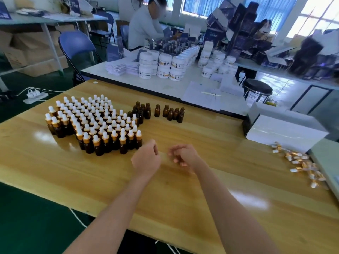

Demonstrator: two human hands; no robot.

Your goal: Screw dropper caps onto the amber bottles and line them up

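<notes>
Hands numbered two, both over the near middle of the wooden table (183, 208). The left hand (146, 159) showed its back, with the fingers curled under; whether they closed on anything could not be told. The right hand (184, 155) had its fingers loosely curled, with nothing seen between them.

The capped bottles (95, 125) filled the left part of the table in one dense block. There were several dozen, too tightly packed and overlapped for an exact count. Each was dark amber glass with a gold collar and a white rubber bulb on top, and all stood upright.

Behind and to the right of the block stood the uncapped bottles (146, 111), the same amber glass with bare necks. One cluster touched the block's far right corner and was partly hidden by the capped ones. Next came one lone bottle (157, 110), then a tight group (175, 113) of five or six.

Loose dropper caps (300, 165), gold and white, lay in one scattered heap near the table's right edge. They numbered well over a dozen, and their glass tubes were hard to make out. One white box (286, 133) sat behind the heap.

On the next table white jars (165, 67) stood stacked, and one person (145, 28) sat beyond them, blurred. Both forearms were cut off by the bottom edge.
</notes>
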